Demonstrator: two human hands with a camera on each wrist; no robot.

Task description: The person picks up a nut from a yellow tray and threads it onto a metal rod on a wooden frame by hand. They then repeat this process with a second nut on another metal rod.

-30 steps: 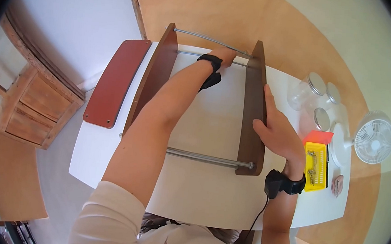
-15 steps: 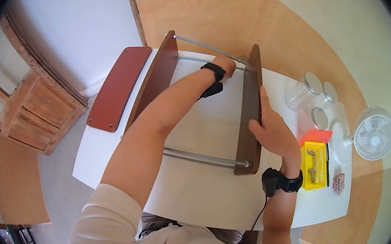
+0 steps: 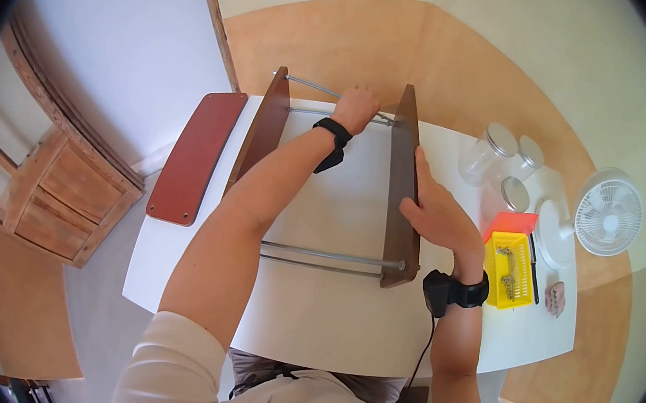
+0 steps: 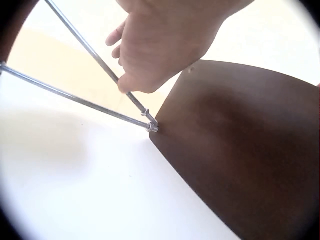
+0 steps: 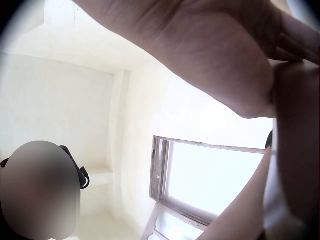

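Observation:
Two dark brown boards, the left board (image 3: 266, 121) and right board (image 3: 403, 186), stand on edge, joined by metal rods. My left hand (image 3: 356, 109) is at the upper far rod (image 3: 313, 86), near its right end. In the left wrist view the thumb tip overlaps that rod (image 4: 82, 40), with other fingertips (image 4: 114, 37) showing beside it. I cannot tell whether the fingers close round the rod. Nuts (image 4: 145, 112) sit where the rods meet the right board. My right hand (image 3: 444, 214) rests along the right board's outer side, fingers extended, thumb at its edge.
A reddish-brown panel (image 3: 197, 158) with corner holes lies left on the white table (image 3: 311, 318). To the right are lidded clear jars (image 3: 489, 156), a yellow basket (image 3: 510, 276) with metal hardware, a red piece (image 3: 511, 222), a black stick (image 3: 534, 267) and a white fan (image 3: 609, 212).
My left hand has moved left from the right board's far end, along the upper rod. The right hand keeps its place on the board. The head view has shifted slightly.

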